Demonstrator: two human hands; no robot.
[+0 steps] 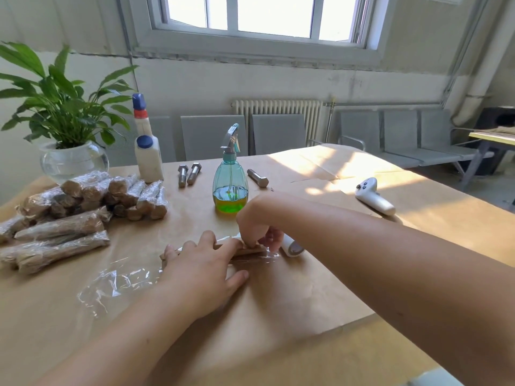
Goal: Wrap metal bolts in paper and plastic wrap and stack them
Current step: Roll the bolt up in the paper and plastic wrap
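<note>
The left hand lies flat with straight fingers pressing down on the brown paper-wrapped bolt, probably to stop it rolling, while the right hand curls its fingers down at the bundle's far end, pinching the clear plastic film against it. The bundle sits on the kraft-paper-covered table, between the two hands. Just beside the right hand lies one white roll of wrap, likely kept near for feeding film. To the left sits one stack of finished wrapped bolts, too crowded to count exactly, set aside clear of the work. Three bare steel hex bolts wait farther back, two left and one right of the single teal spray bottle.
</note>
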